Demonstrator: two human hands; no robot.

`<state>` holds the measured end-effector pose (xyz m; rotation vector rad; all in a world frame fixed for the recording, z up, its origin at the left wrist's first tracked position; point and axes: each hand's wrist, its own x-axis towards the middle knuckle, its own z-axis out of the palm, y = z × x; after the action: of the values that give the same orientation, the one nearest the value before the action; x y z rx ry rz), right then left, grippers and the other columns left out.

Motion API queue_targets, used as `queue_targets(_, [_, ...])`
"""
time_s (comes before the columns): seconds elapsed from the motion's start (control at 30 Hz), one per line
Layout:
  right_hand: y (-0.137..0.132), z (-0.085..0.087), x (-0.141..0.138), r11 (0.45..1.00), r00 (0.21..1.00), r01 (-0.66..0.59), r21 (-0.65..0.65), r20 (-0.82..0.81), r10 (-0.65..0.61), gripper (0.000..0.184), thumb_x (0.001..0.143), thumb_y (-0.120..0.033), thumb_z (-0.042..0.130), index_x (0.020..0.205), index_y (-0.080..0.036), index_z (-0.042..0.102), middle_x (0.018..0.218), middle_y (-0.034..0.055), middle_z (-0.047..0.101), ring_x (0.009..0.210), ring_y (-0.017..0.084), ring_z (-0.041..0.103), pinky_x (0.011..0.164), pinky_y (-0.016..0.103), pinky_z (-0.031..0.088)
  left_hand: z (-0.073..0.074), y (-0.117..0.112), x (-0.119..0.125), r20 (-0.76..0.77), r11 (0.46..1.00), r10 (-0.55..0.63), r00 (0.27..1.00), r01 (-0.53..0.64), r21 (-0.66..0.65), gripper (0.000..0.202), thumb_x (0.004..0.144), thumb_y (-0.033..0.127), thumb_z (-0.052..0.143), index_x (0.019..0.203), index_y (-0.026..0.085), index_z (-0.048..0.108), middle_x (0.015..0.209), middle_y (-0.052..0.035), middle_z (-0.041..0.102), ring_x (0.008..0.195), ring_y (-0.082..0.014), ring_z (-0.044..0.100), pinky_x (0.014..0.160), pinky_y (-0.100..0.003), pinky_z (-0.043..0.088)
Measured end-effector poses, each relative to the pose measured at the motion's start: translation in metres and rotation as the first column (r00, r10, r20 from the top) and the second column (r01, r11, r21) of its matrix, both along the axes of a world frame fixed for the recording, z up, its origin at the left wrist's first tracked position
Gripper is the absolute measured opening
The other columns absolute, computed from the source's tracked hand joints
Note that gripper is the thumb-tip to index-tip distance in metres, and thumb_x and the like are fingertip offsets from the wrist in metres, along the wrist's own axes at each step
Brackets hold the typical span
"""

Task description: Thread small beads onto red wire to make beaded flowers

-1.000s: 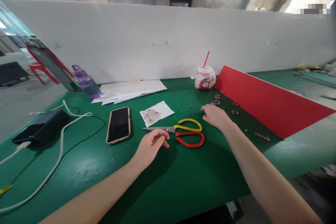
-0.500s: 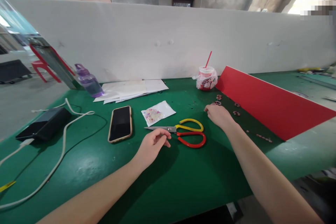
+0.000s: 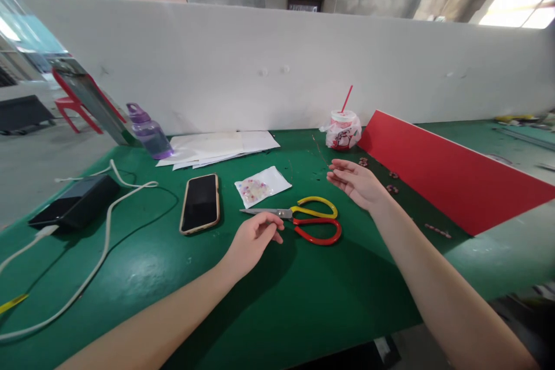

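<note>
My left hand (image 3: pixel 254 238) rests loosely curled, empty, beside the scissors (image 3: pixel 287 213), my right hand (image 3: pixel 358 182) hovers spread open near the beads (image 3: pixel 392 188); best move gently, so none scatter.

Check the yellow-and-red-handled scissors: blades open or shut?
Shut. The yellow-and-red-handled scissors lie flat on the green table, metal blades together as one narrow strip, handle loops nearly touching.

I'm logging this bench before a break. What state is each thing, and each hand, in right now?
Scissors: blades closed, lying flat.
Phone: face up, screen dark.
Bottle: cap on.
Cup: upright, straw in.
Power bank: white cable plugged in.
Left hand: fingers curled shut, beside the scissors.
Right hand: open, palm up, empty.
</note>
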<state>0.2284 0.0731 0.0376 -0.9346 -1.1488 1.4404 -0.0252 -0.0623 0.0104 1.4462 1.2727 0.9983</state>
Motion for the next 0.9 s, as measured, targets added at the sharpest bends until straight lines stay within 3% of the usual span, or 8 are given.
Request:
queue_targets(0.23, [-0.001,0.002,-0.008,0.992,0.973,0.064,0.110,-0.229,-0.037,0.019,0.076,-0.008,0.061,0.089,-0.022,0.064,0.091,-0.0008,0.068,0.093,0.013,0.066,0.102,0.036,0.046,-0.001,0.000,-0.001,0.000,1.000,-0.011,1.000,0.011,-0.008,0.017,0.087,0.025,0.043,0.091,0.017,0.058,0.083,-0.0035,0.063,0.072,-0.0154,0.064,0.072,-0.029,0.048])
queue_targets(0.47, [0.000,0.007,-0.006,0.967,0.971,0.142,0.212,-0.222,-0.093,0.026,0.082,-0.010,0.051,0.101,-0.024,0.061,0.112,-0.0008,0.065,0.120,0.012,0.052,0.108,0.031,0.039,-0.002,0.000,-0.001,0.014,1.000,-0.018,1.000,0.018,-0.008,0.017,0.088,0.024,0.042,0.091,0.016,0.057,0.085,-0.0041,0.062,0.072,-0.0145,0.064,0.073,-0.029,0.047])
queue_targets(0.6, [-0.005,0.009,-0.010,0.988,0.951,0.085,0.126,-0.306,-0.043,0.028,0.082,-0.006,0.050,0.097,-0.027,0.062,0.110,-0.0043,0.066,0.117,0.008,0.054,0.105,0.024,0.041,-0.002,0.000,-0.001,0.007,1.000,-0.020,1.000,0.020,-0.002,0.017,0.088,0.025,0.042,0.091,0.017,0.057,0.086,-0.0043,0.062,0.073,-0.0149,0.064,0.073,-0.030,0.047])
queue_targets(0.77, [-0.017,0.009,-0.025,0.999,0.923,-0.012,-0.033,-0.386,-0.002,0.028,0.078,-0.002,0.054,0.091,-0.023,0.065,0.090,-0.0025,0.070,0.093,0.006,0.066,0.089,0.013,0.051,-0.004,0.001,-0.001,0.024,1.000,-0.023,0.999,0.023,-0.001,0.018,0.088,0.024,0.043,0.092,0.016,0.057,0.087,-0.0044,0.062,0.073,-0.0146,0.064,0.073,-0.029,0.048])
queue_targets(0.9, [-0.030,-0.001,-0.040,0.979,0.937,-0.188,-0.083,-0.314,0.153,0.020,0.078,-0.007,0.059,0.093,-0.017,0.068,0.097,0.0045,0.071,0.088,0.012,0.068,0.084,0.019,0.055,-0.007,0.002,-0.001,0.068,1.000,-0.007,0.998,0.007,0.010,0.017,0.088,0.024,0.044,0.091,0.014,0.057,0.089,-0.0045,0.060,0.070,-0.0136,0.064,0.072,-0.029,0.049])
